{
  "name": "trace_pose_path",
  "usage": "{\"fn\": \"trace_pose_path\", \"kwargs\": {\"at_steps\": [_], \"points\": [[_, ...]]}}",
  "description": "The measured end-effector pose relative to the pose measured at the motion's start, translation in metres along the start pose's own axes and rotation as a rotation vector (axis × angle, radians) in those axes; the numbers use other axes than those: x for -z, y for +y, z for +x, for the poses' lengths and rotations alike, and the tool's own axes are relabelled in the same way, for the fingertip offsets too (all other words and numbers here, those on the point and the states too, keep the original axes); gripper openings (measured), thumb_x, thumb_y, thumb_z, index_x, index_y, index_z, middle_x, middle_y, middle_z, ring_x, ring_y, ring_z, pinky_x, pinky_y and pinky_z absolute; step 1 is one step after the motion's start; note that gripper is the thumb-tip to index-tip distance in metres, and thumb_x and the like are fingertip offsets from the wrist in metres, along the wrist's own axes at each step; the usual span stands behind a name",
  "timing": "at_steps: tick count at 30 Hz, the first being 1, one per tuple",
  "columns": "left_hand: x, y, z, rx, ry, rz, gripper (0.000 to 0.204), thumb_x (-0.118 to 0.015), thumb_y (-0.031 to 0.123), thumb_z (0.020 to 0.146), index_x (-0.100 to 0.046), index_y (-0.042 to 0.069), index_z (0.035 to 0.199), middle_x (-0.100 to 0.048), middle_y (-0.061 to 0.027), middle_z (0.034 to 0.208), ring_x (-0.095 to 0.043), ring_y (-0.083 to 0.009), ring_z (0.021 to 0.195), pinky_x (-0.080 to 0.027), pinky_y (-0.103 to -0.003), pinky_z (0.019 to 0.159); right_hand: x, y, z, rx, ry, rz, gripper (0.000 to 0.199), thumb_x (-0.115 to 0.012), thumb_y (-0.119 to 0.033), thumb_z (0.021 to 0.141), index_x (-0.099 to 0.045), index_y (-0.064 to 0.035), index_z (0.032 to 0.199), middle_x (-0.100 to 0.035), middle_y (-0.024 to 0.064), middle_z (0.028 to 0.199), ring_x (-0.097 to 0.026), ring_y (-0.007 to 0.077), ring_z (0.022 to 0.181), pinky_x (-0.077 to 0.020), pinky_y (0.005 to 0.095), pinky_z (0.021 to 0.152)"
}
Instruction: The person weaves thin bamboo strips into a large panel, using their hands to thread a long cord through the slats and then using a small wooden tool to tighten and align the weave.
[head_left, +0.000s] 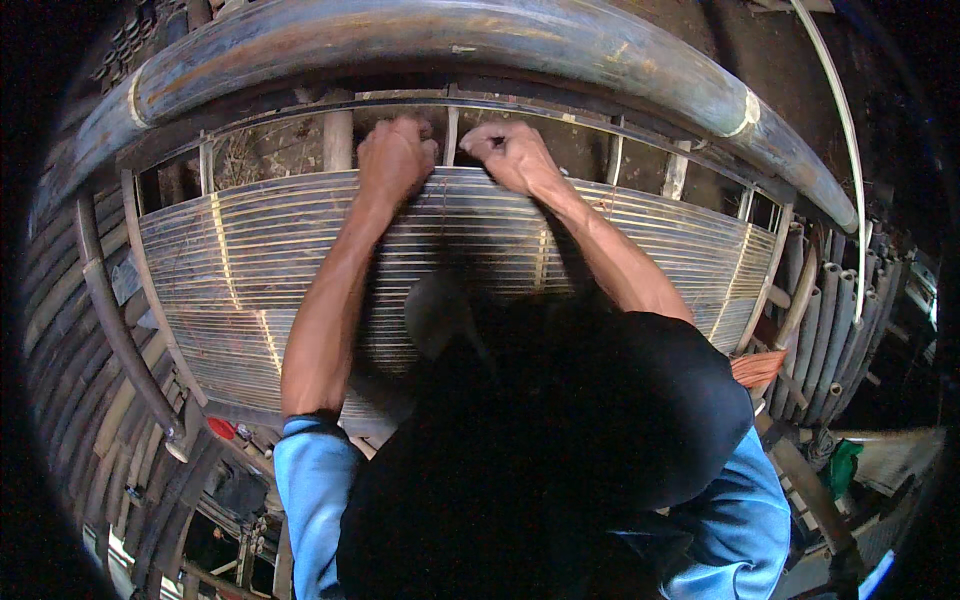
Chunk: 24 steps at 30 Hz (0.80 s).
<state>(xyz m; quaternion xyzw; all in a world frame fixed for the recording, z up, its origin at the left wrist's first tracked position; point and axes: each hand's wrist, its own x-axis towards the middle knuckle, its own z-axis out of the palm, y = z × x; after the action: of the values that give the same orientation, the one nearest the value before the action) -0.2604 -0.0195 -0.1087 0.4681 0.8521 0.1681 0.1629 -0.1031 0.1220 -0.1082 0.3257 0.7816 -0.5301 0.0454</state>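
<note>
A wide panel of thin bamboo slats (pixel 250 260) lies flat in front of me, bound by a few pale cross lines. Both hands are at its far edge, close together. My left hand (pixel 395 155) is a closed fist, with its fingers curled over the farthest slat (pixel 300 180). My right hand (pixel 510 155) is also closed there, and its fingertips pinch at the same edge. A thin dark thread (pixel 445 205) runs down the panel between the hands. My blue sleeves and dark vest hide the panel's near middle.
A thick bamboo pole (pixel 420 45) arches across just beyond the hands, above a slim frame rail (pixel 560 112). Rows of bamboo poles (pixel 80 330) line the left and right sides. A red cap (pixel 222 428), an orange bundle (pixel 758 368) and a green object (pixel 843 465) lie nearby.
</note>
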Motion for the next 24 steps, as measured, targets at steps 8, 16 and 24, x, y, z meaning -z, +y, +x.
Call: {"fn": "trace_pose_path", "kwargs": {"at_steps": [8,16,24], "points": [[0.062,0.022,-0.011,0.346,-0.424,-1.671,0.043,-0.060,0.000,0.089,-0.061,0.004,0.132,-0.074,-0.0098,0.102,-0.055,-0.0050,0.062,-0.042,-0.022,0.049,0.025,-0.020,-0.035,0.083,-0.195,0.612,0.014,-0.056,-0.009,0.098,-0.068,-0.0014,0.098,-0.069,0.0034,0.093,-0.059,0.0095,0.081,-0.0467,0.0251,0.079],[0.089,0.026,-0.059,0.066,0.093,-0.315,0.028,-0.075,0.016,0.084,-0.072,0.003,0.109,-0.061,-0.0078,0.072,-0.057,-0.0164,0.068,-0.049,-0.033,0.068,0.038,-0.024,-0.037,0.027,-0.009,0.149,0.019,-0.062,-0.019,0.097,-0.071,-0.0020,0.099,-0.063,-0.0013,0.082,-0.053,0.0077,0.074,-0.0457,0.0270,0.067],[0.167,-0.063,-0.223,0.645,-0.119,-0.412,0.045,-0.068,0.031,0.094,-0.053,0.004,0.061,-0.042,0.0045,0.059,-0.036,-0.0100,0.059,-0.031,-0.029,0.057,0.022,-0.014,-0.022,0.238,0.031,0.016,0.026,-0.064,-0.027,0.093,-0.073,-0.0044,0.103,-0.070,0.0138,0.093,-0.066,0.0254,0.088,-0.0512,0.0371,0.083]]}}
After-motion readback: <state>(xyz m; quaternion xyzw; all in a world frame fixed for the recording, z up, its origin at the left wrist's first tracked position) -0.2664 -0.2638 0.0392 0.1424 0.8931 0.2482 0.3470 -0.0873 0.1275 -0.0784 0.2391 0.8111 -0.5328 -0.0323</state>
